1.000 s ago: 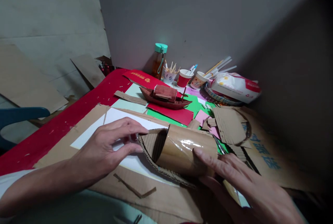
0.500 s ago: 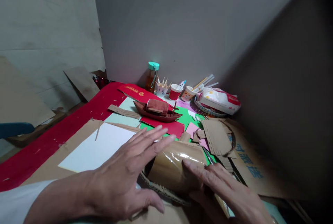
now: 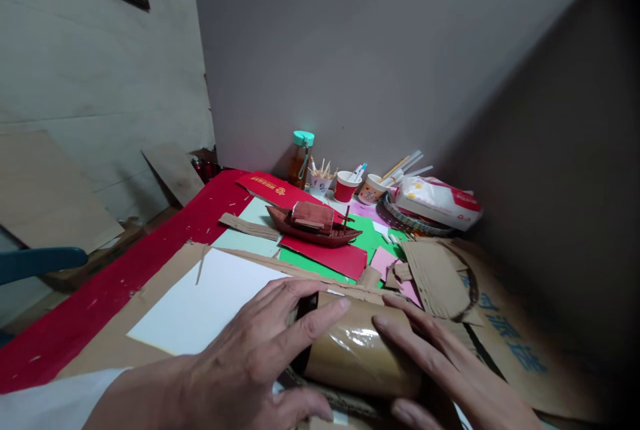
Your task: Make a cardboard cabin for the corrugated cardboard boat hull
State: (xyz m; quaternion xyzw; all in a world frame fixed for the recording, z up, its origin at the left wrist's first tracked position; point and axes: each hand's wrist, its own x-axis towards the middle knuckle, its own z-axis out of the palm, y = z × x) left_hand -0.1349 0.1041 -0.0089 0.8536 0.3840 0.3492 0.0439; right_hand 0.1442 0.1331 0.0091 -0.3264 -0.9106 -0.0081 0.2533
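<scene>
Near the front of the table is a curved brown cardboard cover (image 3: 363, 350) with a glossy, tape-like surface, arched over a cardboard piece with a ragged corrugated edge (image 3: 350, 402). My left hand (image 3: 255, 343) grips its left end, index finger across the top and thumb low at the front. Around the right end curls my right hand (image 3: 445, 357), fingers over the top and thumb in front. The cover's lower right part is hidden by that hand. Behind them stands a small reddish-brown model boat (image 3: 315, 225) with an arched roof.
A white sheet (image 3: 200, 303) lies on cardboard to the left. Several cardboard pieces (image 3: 435, 277) are at the right. Along the back stand a bottle (image 3: 301, 160), a cup of sticks (image 3: 321, 182), a red cup (image 3: 347, 187), a patterned cup (image 3: 373, 190) and a tissue pack (image 3: 437, 202).
My left hand has come down from hovering, spread, onto the cover's left end. My right hand's fingers now reach further over the top. The whole view has shifted slightly.
</scene>
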